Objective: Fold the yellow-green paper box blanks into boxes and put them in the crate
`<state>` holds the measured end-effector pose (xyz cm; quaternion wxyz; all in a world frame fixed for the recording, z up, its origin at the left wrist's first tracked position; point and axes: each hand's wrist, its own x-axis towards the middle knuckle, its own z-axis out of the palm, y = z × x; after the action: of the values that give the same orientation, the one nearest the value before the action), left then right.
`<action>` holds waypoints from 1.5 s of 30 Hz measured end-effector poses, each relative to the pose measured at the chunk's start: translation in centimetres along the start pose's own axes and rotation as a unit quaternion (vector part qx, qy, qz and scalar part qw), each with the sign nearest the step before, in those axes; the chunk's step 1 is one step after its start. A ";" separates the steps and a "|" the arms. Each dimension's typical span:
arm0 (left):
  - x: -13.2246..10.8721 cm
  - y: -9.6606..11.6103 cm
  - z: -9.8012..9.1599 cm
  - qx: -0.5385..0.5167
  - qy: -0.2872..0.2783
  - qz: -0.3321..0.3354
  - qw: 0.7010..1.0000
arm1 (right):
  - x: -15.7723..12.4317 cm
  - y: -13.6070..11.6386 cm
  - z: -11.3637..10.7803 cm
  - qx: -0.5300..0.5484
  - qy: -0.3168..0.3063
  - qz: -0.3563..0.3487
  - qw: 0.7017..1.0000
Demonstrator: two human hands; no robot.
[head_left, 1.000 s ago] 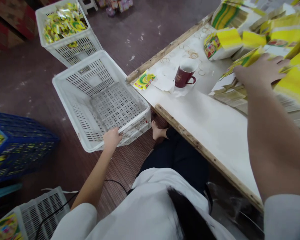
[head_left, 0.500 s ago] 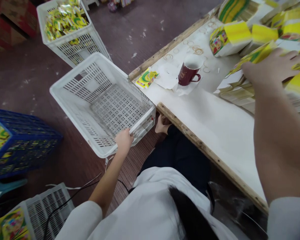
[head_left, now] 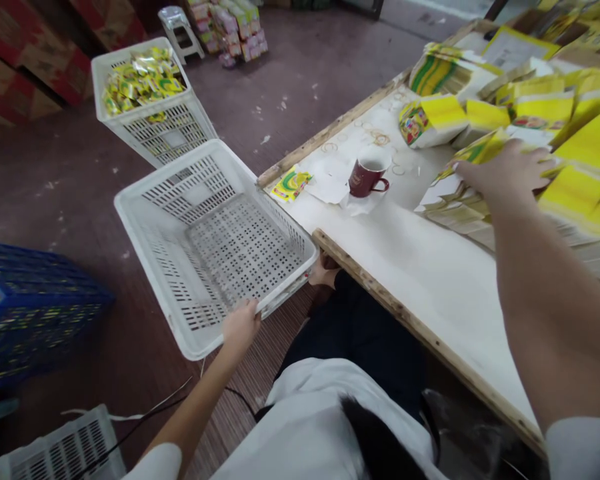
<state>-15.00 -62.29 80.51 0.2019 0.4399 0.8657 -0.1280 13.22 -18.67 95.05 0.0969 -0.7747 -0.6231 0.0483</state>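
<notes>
Closer to your knees than a second ago, the white perforated plastic crate (head_left: pixel 170 170) has slid along the floor, and its near right corner now sits against the rough wooden edge of the white-topped table (head_left: pixel 420 260), just above your bare foot (head_left: pixel 323 273). Your left hand (head_left: pixel 240 327) has kept its place on the near rim, fingers curled over the lip and clamped on it. That looks like a dragging grip, since the low rim gives you the only firm purchase on an open-sided basket. The crate lies tilted slightly, with nothing in it. Your right hand (head_left: pixel 500 173) has stayed up on the table, palm down on the heap of yellow printed flat cartons (head_left: pixel 575 193). Its fingers are stretched forward over the pile, but motion blur hides the tips, so you cannot tell whether they pinch a carton or only press the pile steady. A yellow-green carton edge pokes out beyond the thumb. The dark red ceramic mug (head_left: pixel 365 179) stands on crumpled white paper well clear of the pile, with loose rubber bands (head_left: pixel 380 138) scattered behind it and a small yellow-green sachet (head_left: pixel 291 183) at the table corner. Beyond the crate, a second white crate (head_left: pixel 165 130) is heaped with similar sachets, and a blue slatted crate (head_left: pixel 40 313) stands to your left.
</notes>
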 end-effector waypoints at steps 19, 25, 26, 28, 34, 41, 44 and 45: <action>-0.6 1.0 1.9 -0.027 0.038 0.061 0.997 | -0.3 -0.7 0.5 0.002 0.051 -0.009 0.999; -0.2 0.9 1.8 0.010 0.056 0.068 0.996 | -5.2 -0.8 -0.2 -0.034 0.101 -0.171 0.979; -0.2 0.9 1.9 0.012 0.059 0.065 0.996 | -6.2 -0.5 -0.5 -0.040 0.099 -0.187 0.977; -0.1 1.0 1.9 0.014 0.061 0.060 0.996 | -8.4 0.7 -1.3 -0.048 0.086 -0.226 0.969; -0.3 1.3 1.1 0.024 0.048 0.043 0.998 | -14.4 7.7 -1.7 -0.069 -0.015 -0.361 0.930; 0.3 1.1 0.2 -0.017 0.004 0.049 0.999 | -17.3 12.5 2.7 -0.041 -0.162 -0.301 0.939; 0.9 0.7 0.1 -0.055 0.057 0.081 0.994 | -18.0 12.3 3.3 -0.002 -0.113 -0.277 0.954; 1.1 0.8 -0.1 -0.069 0.099 0.088 0.989 | -18.1 12.2 3.4 0.009 -0.105 -0.271 0.957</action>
<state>-14.97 -61.05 80.08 0.1555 0.5102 0.8459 -0.0059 20.24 -38.51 88.35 0.0478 -0.5666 -0.8156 0.1067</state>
